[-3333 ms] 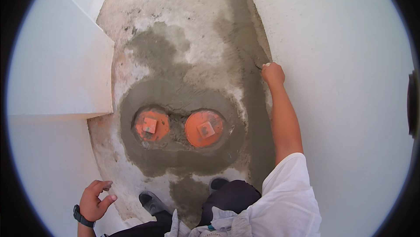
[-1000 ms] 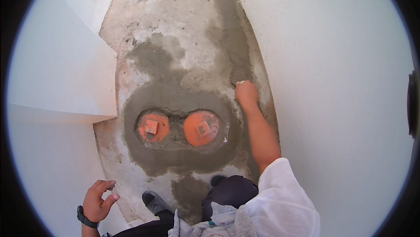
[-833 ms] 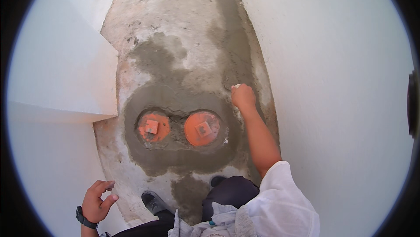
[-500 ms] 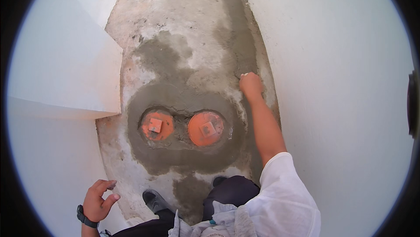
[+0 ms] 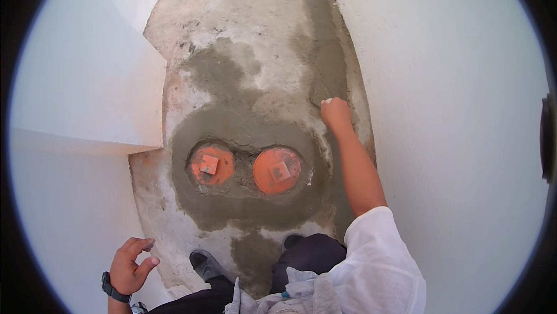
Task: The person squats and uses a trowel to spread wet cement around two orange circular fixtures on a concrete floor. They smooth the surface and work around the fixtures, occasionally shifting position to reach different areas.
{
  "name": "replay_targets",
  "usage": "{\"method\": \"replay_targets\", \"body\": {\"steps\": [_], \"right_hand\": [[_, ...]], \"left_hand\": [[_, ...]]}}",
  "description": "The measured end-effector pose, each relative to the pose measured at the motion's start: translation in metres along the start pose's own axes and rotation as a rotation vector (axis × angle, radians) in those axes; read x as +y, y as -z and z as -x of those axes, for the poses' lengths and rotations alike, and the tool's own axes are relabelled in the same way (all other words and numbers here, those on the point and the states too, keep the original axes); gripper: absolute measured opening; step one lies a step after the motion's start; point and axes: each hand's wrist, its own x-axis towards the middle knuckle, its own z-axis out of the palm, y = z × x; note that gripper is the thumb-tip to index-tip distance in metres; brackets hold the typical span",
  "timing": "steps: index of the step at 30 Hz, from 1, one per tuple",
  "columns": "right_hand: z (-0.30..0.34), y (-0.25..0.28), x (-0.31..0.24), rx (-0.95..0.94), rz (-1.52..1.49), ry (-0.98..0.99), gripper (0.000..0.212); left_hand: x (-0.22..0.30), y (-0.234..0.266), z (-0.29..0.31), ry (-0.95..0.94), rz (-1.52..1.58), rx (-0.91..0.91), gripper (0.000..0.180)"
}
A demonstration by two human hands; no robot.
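My right hand [image 5: 336,114] is closed in a fist, low over a strip of wet grey mortar [image 5: 329,62] along the right wall. It grips what looks like a trowel, mostly hidden by the fist and hard to tell from the mortar; only a dark edge shows ahead of the knuckles. My left hand [image 5: 132,265], with a dark watch on the wrist, hangs in the air at the lower left, fingers apart and holding nothing. Between my arms, a smaller orange round cover [image 5: 221,173] and a larger one [image 5: 262,170] sit in a ring of smoothed mortar [image 5: 246,212].
A white wall [image 5: 447,140] runs along the right side. On the left, a white wall block [image 5: 93,88] juts in with a sharp corner. Rough pale concrete [image 5: 243,1] stretches ahead. My dark shoe [image 5: 204,263] stands just behind the mortar ring.
The whole view has shifted slightly to the right. My right hand stays at nearly the same spot on the mortar strip, and my left hand keeps its pose.
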Motion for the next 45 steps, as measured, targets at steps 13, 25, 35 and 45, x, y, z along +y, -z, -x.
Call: {"method": "replay_targets", "body": {"steps": [13, 25, 35, 45], "right_hand": [[-0.016, 0.017, 0.015, 0.018, 0.037, 0.078, 0.04], [-0.021, 0.034, 0.063, 0.135, 0.173, 0.113, 0.045], [-0.077, 0.041, 0.066, -0.011, 0.244, 0.245, 0.045], [-0.008, 0.032, 0.104, -0.058, 0.235, 0.202, 0.047]], "left_hand": [[0.003, -0.003, 0.0, -0.003, 0.002, 0.001, 0.043], [0.007, -0.004, -0.005, -0.04, -0.012, -0.031, 0.042], [0.005, -0.004, -0.001, -0.01, -0.018, -0.011, 0.044], [0.013, -0.004, -0.005, -0.069, -0.031, -0.024, 0.044]]}}
